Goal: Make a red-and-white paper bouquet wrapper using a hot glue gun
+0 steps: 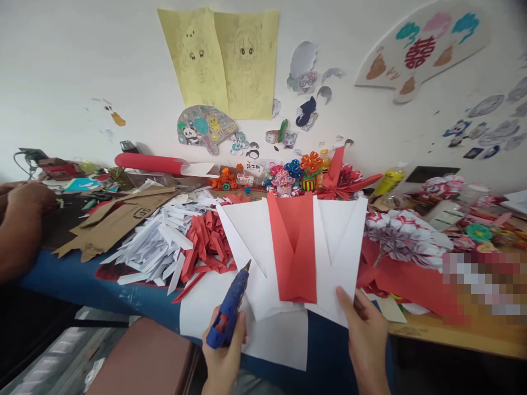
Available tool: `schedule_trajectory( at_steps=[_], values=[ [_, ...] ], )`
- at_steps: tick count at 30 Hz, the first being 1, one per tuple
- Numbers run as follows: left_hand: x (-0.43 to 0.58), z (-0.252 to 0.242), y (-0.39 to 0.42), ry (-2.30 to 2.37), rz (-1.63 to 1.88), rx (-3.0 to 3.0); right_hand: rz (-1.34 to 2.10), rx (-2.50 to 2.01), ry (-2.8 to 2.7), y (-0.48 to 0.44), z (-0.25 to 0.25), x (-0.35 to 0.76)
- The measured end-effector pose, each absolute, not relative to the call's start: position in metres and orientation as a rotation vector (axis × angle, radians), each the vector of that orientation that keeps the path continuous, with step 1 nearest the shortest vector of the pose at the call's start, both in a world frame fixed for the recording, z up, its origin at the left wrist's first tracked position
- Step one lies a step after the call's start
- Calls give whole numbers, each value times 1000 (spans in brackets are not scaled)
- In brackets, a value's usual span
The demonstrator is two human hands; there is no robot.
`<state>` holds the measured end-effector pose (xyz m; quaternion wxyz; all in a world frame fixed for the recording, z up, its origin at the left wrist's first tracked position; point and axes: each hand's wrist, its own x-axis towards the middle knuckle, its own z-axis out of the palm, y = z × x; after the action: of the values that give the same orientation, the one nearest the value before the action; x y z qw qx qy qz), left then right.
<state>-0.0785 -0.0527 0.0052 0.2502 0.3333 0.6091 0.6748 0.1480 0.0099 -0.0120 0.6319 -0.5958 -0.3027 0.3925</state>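
My left hand [224,343] is wrapped around a blue hot glue gun [231,307], its nozzle pointing up and away from me. Between the thumb and fingers of my right hand [366,323] is the lower right corner of a folded paper piece [341,258]. It has white folded panels on both sides and a red folded panel [294,247] in the middle. The nozzle is close to the left white panel; whether they touch I cannot tell. Under the piece a white paper sheet [284,343] hangs over the table's front edge.
Piles of white paper strips [152,241] and red paper strips [208,241] lie to the left, beside brown cardboard [123,216]. Paper flowers [407,236] stand at the right. Another person's hand [31,200] rests at the far left. A brown stool [144,356] stands below.
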Motion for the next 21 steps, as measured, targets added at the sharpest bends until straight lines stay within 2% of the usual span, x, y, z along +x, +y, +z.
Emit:
schedule_trajectory(
  at_steps=[2,4,8,10,14,21],
  values=[
    [-79,4,-55,1693,1814,895,815,-1476,-788,4,-13,152],
    [-81,2,-58,1702,1785,871,587,-1628,-990,-3,-13,156],
    [-88,-6,-64,1607,1729,805,-275,-1831,-1293,-16,-9,167],
    [-94,-12,-66,1555,1720,781,-512,-1823,-1322,-18,-4,172],
    [-103,-15,-67,1423,1711,732,-516,-1608,-1524,-2,20,176],
    [-111,-7,-65,1036,1633,645,14,-1248,-1806,16,51,142]
  ],
)
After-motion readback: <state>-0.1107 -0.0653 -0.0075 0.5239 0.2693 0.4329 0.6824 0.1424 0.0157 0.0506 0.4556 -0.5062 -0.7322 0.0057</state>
